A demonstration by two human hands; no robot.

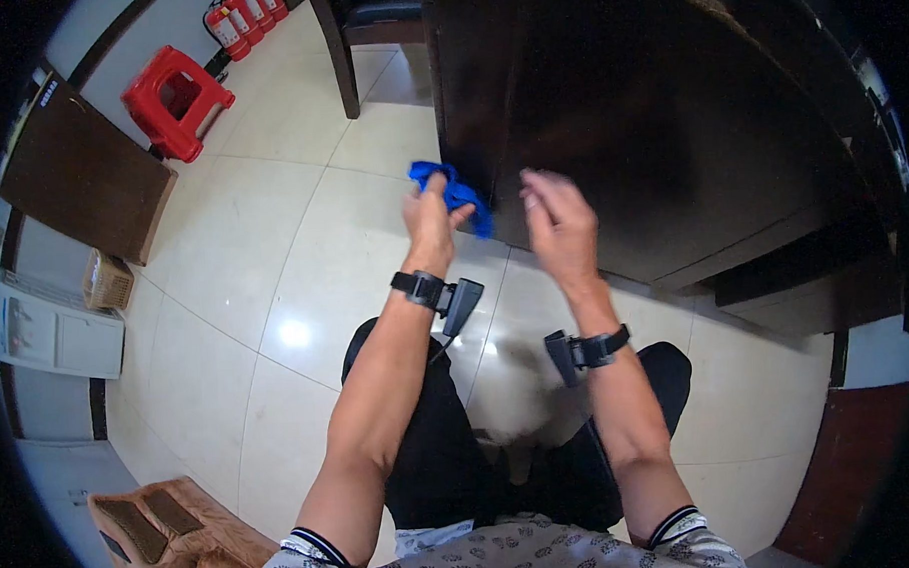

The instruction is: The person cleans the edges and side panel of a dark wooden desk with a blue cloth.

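A crumpled blue cloth [455, 188] is in my left hand [428, 223], its thumb lying over the fabric. The cloth is beside the lower corner of a dark wooden desk [607, 128], and I cannot tell whether it touches the wood. To the right, my right hand [561, 216] is raised in front of the desk's panel, fingers bent and blurred by motion. I see no object in that hand, and its fingertips are too blurred to show whether they meet. Each wrist wears a black strap with a small device.
Pale floor tiles [273, 253] spread below and left. A red plastic stool [174, 102], several fire extinguishers [232, 33], a brown cabinet [82, 162], a woven basket [109, 279] and a white water dispenser [58, 328] line the left wall. A brown upholstered seat [178, 534] stands lower left; a chair leg [340, 70] rises above.
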